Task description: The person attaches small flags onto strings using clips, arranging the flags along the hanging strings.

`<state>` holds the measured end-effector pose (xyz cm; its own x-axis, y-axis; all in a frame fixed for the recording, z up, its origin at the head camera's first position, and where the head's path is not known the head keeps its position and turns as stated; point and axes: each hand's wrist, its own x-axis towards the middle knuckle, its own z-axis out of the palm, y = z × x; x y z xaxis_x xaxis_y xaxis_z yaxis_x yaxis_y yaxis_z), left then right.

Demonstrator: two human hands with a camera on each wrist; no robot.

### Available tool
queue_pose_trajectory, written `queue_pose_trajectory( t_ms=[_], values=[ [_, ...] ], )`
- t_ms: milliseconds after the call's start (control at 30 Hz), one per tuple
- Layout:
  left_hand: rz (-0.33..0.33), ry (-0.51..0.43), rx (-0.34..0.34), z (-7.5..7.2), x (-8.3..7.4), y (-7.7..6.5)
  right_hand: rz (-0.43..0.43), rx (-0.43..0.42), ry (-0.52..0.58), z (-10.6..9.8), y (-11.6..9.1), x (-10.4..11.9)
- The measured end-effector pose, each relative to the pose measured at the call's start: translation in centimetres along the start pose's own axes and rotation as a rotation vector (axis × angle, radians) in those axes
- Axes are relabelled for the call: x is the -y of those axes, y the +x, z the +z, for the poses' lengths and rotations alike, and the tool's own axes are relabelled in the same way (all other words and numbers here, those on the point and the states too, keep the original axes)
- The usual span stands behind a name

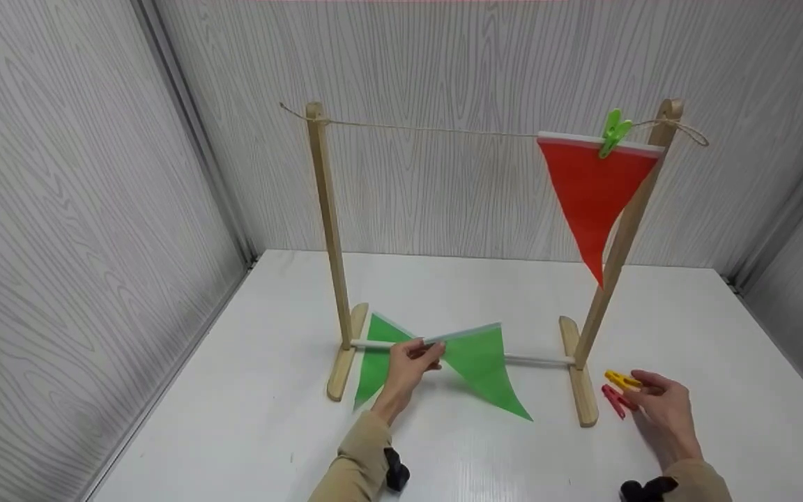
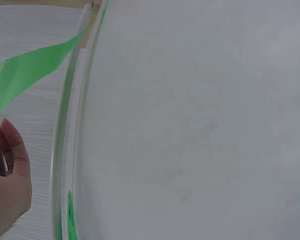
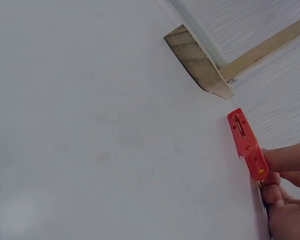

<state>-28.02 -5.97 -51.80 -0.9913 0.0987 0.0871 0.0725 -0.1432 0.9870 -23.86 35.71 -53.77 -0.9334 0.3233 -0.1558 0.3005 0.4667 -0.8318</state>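
Observation:
My left hand (image 1: 407, 364) pinches a green triangular pennant (image 1: 479, 362) by the corner of its white top band, a little above the table. Behind that hand, a second green pennant (image 1: 373, 366) sits near the stand's left foot. In the left wrist view, the pennant (image 2: 37, 70) stretches away from the fingertips. At the right, my right hand (image 1: 665, 408) pinches the handle end of a yellow clothespin (image 1: 621, 380) between thumb and forefinger. A red clothespin (image 1: 613, 401) lies right beside it; in the right wrist view this red clothespin (image 3: 244, 137) mostly hides the yellow one.
A wooden stand has a left post (image 1: 328, 230), a right post (image 1: 628, 237) and a white crossbar (image 1: 539, 360) low down. Twine (image 1: 429, 129) runs between the post tops. From it hangs a red pennant (image 1: 597, 188) under a green clothespin (image 1: 613, 134). Walls enclose the white table (image 1: 485, 460).

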Motion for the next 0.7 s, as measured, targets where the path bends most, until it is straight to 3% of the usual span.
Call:
queue_pose_trajectory(
  t_ms=[267,700],
  values=[
    [-0.014,-0.016,-0.009,0.10,0.10,0.21,-0.008,0.038,-0.029,-0.22,-0.03,0.20],
    [-0.019,-0.018,-0.015,0.06,0.27,0.16,-0.005,0.031,-0.027,0.07,-0.17,0.34]
  ],
)
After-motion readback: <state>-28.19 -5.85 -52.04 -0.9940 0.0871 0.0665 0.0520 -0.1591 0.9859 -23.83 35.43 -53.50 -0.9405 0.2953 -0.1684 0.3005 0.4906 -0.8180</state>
